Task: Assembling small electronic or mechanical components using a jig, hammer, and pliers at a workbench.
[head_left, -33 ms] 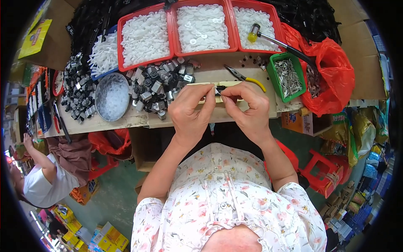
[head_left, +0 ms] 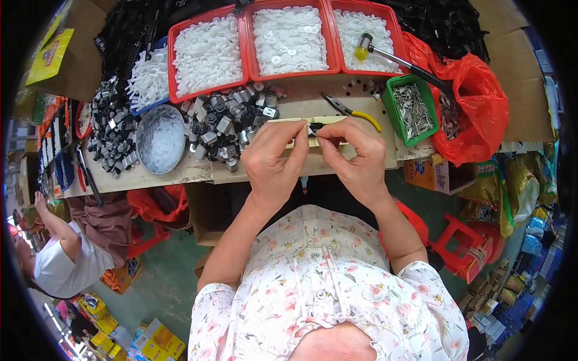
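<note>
From where I stand, both hands are nearly closed, working at the bench's near edge. The left hand (head_left: 271,153) has its thumb and forefinger drawn together in a pinch, and the right hand (head_left: 359,150) does much the same, facing it. Between the fingertips sits a small dark part (head_left: 316,126) with a whitish bit by it, and both hands seem to have hold of it. Its long axis looks to run left to right, from one hand toward the other, though it is too small and too covered to say which end is the front.

Beneath the hands lies a pale strip (head_left: 283,120), also running crosswise. Just beyond, to the right, are the yellow-handled pliers (head_left: 352,112) — jaws pointing up and left, handle toward the green tray (head_left: 392,117) of metal pins. A heap of metal-and-black parts (head_left: 220,123) spreads near the left hand.
</note>
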`<action>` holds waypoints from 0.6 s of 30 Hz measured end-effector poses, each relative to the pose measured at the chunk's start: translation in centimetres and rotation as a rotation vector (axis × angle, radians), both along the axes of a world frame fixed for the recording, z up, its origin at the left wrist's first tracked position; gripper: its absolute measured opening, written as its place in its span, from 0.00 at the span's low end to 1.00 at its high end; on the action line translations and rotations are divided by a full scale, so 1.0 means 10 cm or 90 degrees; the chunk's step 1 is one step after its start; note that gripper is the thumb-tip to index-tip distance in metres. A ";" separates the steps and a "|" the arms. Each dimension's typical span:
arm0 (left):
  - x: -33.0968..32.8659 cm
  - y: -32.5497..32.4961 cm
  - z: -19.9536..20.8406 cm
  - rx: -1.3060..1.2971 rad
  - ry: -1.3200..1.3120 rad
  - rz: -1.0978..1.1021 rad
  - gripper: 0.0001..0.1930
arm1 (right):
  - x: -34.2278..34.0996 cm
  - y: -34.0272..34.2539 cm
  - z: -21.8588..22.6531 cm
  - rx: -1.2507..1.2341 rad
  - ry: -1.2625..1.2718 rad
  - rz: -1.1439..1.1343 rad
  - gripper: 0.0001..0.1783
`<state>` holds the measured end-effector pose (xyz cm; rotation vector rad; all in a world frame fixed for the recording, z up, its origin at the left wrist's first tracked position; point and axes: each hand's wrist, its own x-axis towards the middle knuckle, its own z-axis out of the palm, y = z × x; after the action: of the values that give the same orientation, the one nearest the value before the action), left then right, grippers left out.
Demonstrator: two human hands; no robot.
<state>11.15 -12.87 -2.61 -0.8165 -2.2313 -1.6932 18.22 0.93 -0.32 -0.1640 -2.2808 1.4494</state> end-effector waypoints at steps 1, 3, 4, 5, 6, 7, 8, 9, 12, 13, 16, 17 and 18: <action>0.00 0.01 -0.01 -0.001 0.000 -0.002 0.07 | 0.01 -0.01 -0.01 0.007 0.004 -0.005 0.06; 0.00 0.02 -0.04 -0.011 0.095 0.024 0.07 | 0.02 -0.03 -0.01 0.013 0.008 -0.010 0.07; 0.01 0.02 -0.05 -0.012 0.094 0.024 0.07 | 0.02 -0.04 -0.01 0.030 0.020 -0.013 0.07; 0.02 0.02 -0.07 -0.014 0.081 0.030 0.07 | 0.02 -0.05 -0.01 0.047 0.033 -0.017 0.07; 0.03 0.02 -0.07 -0.015 0.068 0.036 0.07 | 0.02 -0.06 -0.01 0.048 0.032 -0.016 0.07; 0.03 0.02 -0.07 -0.014 0.067 0.036 0.07 | 0.01 -0.07 -0.02 0.064 0.047 -0.016 0.07; 0.04 0.02 -0.07 -0.006 0.046 0.040 0.07 | 0.00 -0.08 -0.03 0.081 0.063 -0.015 0.08; 0.04 0.01 -0.07 0.003 0.026 0.045 0.07 | 0.00 -0.09 -0.03 0.081 0.062 -0.013 0.08; 0.06 0.00 -0.03 0.036 -0.070 0.048 0.07 | -0.01 -0.12 -0.04 0.087 0.054 -0.021 0.08; 0.06 0.00 -0.03 0.037 -0.071 0.050 0.07 | -0.01 -0.12 -0.04 0.079 0.050 -0.022 0.08; 0.05 -0.02 -0.05 0.045 -0.065 0.049 0.06 | -0.03 -0.14 -0.04 0.069 0.043 -0.020 0.08; 0.04 -0.02 -0.05 0.046 -0.049 0.048 0.07 | -0.03 -0.14 -0.04 0.065 0.040 -0.018 0.08; 0.04 -0.02 -0.06 0.046 -0.032 0.047 0.07 | -0.03 -0.14 -0.04 0.066 0.040 -0.017 0.08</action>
<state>11.50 -13.11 -3.22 -0.6733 -2.1901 -1.7676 17.92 -0.51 -0.71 -0.1164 -2.2877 1.3019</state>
